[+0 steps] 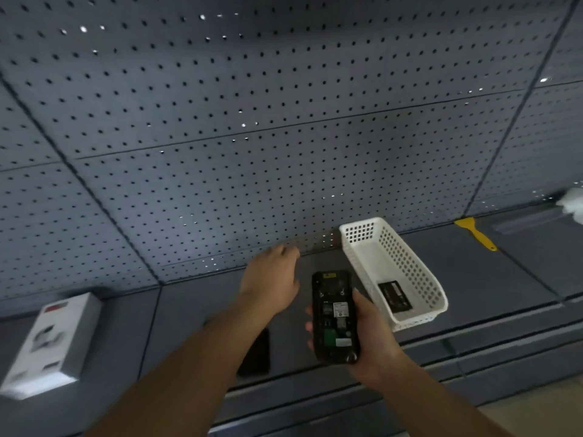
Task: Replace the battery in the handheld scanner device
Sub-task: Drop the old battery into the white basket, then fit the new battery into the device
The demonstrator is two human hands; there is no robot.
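My right hand [372, 339] grips the black handheld scanner [335, 316] back side up, its battery bay uncovered with labels and a circuit board showing. My left hand [271, 279] hovers palm down to the left of the scanner's top end, fingers loosely curled and holding nothing that I can see. A black battery [395, 294] lies in the near end of the white perforated basket [410, 257] to the right of the scanner. A flat black piece [257, 354], partly hidden under my left forearm, rests on the shelf.
A grey shelf [492, 279] runs along a grey pegboard wall [252, 121]. A white product box [50, 342] stands at the left. A yellow scraper [474, 232] and a white cloth [572, 201] lie far right.
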